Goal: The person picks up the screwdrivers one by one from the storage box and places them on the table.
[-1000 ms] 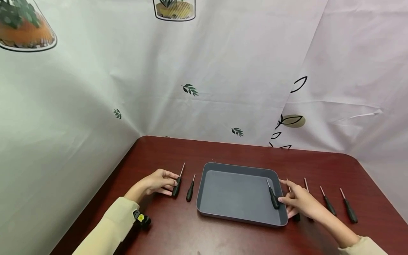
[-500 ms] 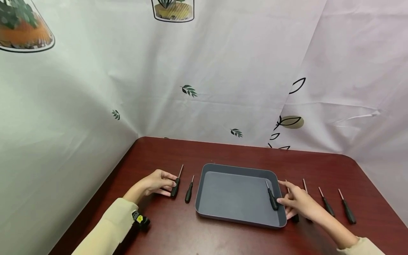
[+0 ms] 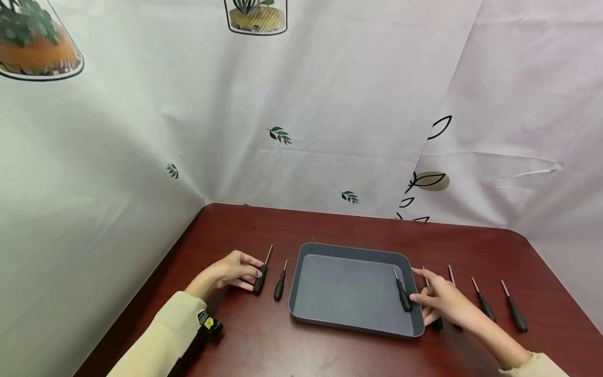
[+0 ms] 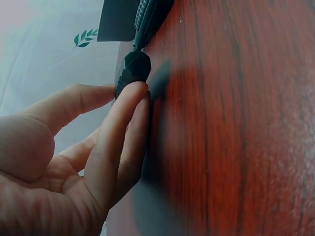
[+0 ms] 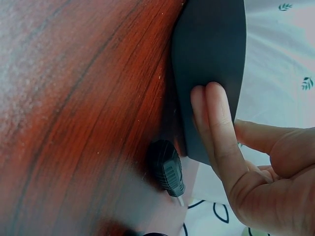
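Note:
My left hand [image 3: 235,269] pinches the black ribbed handle of a screwdriver [image 3: 260,277] between thumb and fingers, left of the tray. In the left wrist view the end of that handle [image 4: 135,66] shows at the fingertips, with a shadow on the table beside it. A second screwdriver [image 3: 280,285] lies between this hand and the grey rectangular tray [image 3: 348,293]. At the tray's right side my right hand [image 3: 440,296] grips the wall, fingers along the outside and thumb over the rim. Inside, close to that thumb, lies another black-handled screwdriver [image 3: 403,294].
Right of the tray several more screwdrivers lie in a row, one [image 3: 517,314] farthest right and another [image 5: 167,167] under the right hand. The dark red wooden table [image 3: 264,345] meets a pale printed cloth [image 3: 311,104] at its back and sides.

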